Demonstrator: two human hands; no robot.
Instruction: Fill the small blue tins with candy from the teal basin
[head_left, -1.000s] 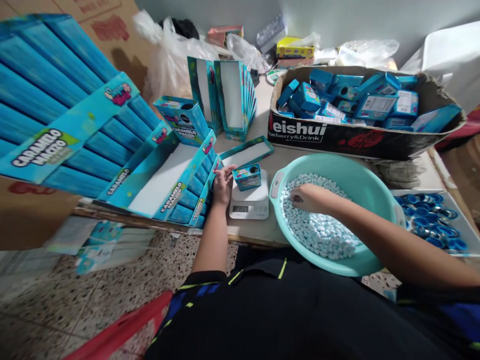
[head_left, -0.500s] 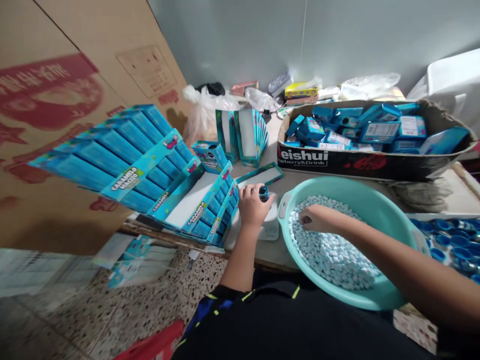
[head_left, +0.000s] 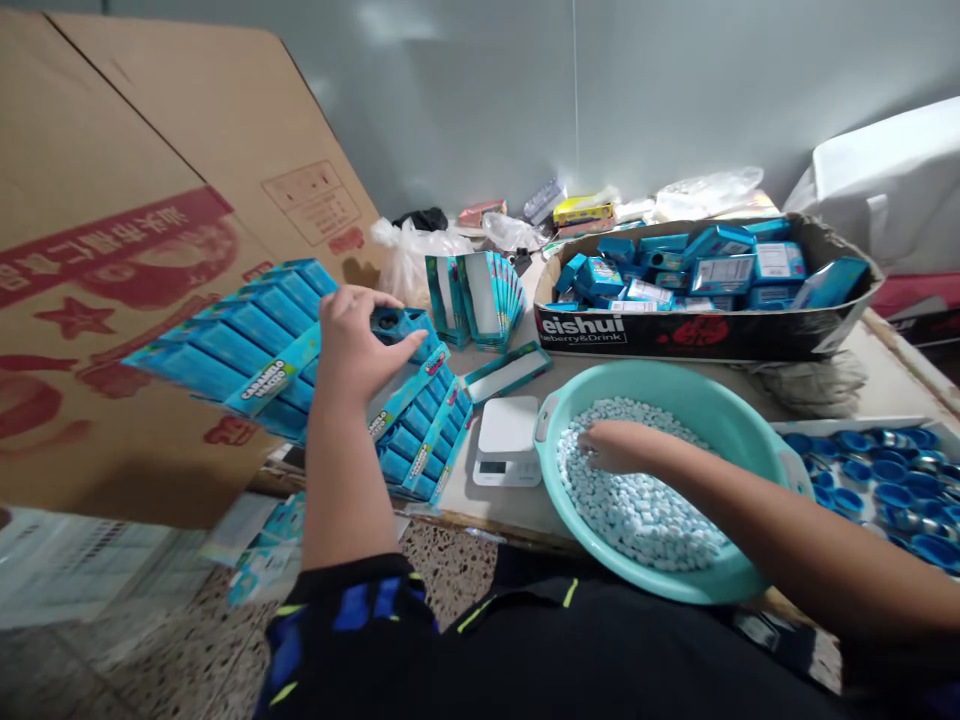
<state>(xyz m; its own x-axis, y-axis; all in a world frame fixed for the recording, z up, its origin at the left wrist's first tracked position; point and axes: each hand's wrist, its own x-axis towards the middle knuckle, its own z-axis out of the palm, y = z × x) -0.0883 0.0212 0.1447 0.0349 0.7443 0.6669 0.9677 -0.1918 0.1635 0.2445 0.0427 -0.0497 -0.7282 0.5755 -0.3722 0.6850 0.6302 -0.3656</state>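
Hands well apart: left hand (head_left: 351, 340) raised and half open, curled fingers right beside a small teal tin (head_left: 397, 322) above a blue cardboard display tray (head_left: 420, 430), any actual grip impossible to tell; right hand (head_left: 619, 447) low, fingers sunk among pale blue candies (head_left: 630, 500) heaped in a teal plastic basin (head_left: 660, 380), any hold on them unclear. On the worktop (head_left: 480, 515), a digital kitchen scale (head_left: 507, 440) just beside the basin; beyond it, a cardboard box (head_left: 705, 335) packed with blue tins, and off to the right, a tray of blue lids (head_left: 877, 480) — all within the same stretch of worktop.
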